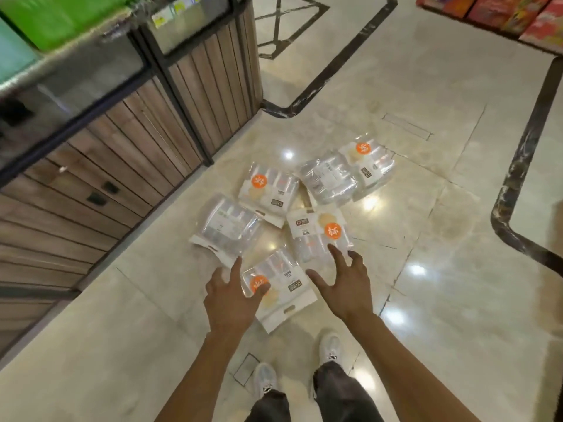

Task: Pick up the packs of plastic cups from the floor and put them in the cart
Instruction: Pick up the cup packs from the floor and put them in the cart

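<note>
Glossy marble floor point(441, 184) beside a wood-slat counter point(128, 147). Six cup packs point(320, 229) lie clustered on the floor ahead of the shoes point(265, 379). Left hand point(228, 296) and right hand point(347, 284) reach spread-fingered over the nearest pack point(283, 287), gripping nothing.

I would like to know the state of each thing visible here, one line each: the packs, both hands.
Nearest clear plastic cup pack with orange round label: flat on the floor, left thumb over its label.
Five other clear cup packs: lying on the glossy marble floor, some overlapping.
Left hand: open, fingers spread, reaching down.
Right hand: open, fingers spread above the packs.
Cart: not in view.
</note>
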